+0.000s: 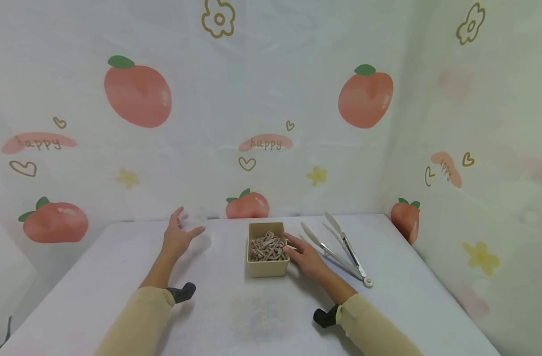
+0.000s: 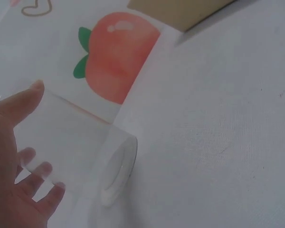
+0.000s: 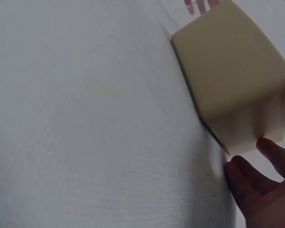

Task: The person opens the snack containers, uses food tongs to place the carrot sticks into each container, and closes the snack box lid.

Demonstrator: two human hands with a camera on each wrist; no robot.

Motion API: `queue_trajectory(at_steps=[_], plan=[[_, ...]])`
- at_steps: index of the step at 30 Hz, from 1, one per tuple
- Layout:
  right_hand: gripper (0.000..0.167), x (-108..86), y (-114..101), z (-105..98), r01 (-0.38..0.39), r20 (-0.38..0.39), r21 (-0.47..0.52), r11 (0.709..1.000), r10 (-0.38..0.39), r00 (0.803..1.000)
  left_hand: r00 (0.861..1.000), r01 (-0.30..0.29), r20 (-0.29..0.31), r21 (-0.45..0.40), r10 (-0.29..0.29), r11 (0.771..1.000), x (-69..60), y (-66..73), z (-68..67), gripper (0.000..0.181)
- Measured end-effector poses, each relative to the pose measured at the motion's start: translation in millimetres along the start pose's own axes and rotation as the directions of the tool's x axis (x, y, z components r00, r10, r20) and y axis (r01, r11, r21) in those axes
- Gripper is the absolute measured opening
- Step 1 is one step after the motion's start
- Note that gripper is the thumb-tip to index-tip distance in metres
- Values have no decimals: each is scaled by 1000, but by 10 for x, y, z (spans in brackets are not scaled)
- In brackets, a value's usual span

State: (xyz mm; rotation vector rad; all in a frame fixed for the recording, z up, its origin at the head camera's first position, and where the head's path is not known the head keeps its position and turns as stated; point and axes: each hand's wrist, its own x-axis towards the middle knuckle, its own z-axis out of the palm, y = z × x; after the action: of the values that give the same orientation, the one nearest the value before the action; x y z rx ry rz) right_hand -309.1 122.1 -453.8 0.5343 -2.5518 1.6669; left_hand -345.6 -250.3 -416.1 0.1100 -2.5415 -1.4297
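Note:
In the head view, my left hand (image 1: 176, 240) is at a clear cylindrical container (image 1: 195, 217) at the back left. The left wrist view shows my hand (image 2: 19, 152) with thumb and fingers curved round the clear container (image 2: 71, 142), its thick round base pointing away from the palm. My right hand (image 1: 308, 258) rests its fingertips on the right side of a beige box (image 1: 267, 269) that holds a heap of brownish-grey strips (image 1: 267, 247). Seen from the right wrist, the fingers of my hand (image 3: 266, 185) are spread loosely against the wall of the box (image 3: 232, 61).
Metal tongs (image 1: 353, 254) with pale tips lie spread on the white table (image 1: 253, 316), right of my right hand, hinge end toward me. Behind the table hangs a white cloth (image 1: 253, 74) printed with peaches; another stretch of it stands along the right side.

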Motion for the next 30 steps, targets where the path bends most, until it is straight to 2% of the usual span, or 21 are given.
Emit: queue_trajectory(at_steps=[7, 22, 30], plan=[[50, -7, -2, 14, 9, 4, 3, 1000, -9, 1000, 1000, -2, 1, 7, 2, 1000, -29, 22, 8, 100], [49, -31, -89, -7, -20, -9, 56, 998, 20, 1000, 994, -100, 43, -54, 102, 994, -195, 193, 79, 96], [51, 2, -4, 6, -29, -7, 45, 999, 29, 1000, 988, -133, 66, -55, 136, 990, -292, 256, 142, 94]])
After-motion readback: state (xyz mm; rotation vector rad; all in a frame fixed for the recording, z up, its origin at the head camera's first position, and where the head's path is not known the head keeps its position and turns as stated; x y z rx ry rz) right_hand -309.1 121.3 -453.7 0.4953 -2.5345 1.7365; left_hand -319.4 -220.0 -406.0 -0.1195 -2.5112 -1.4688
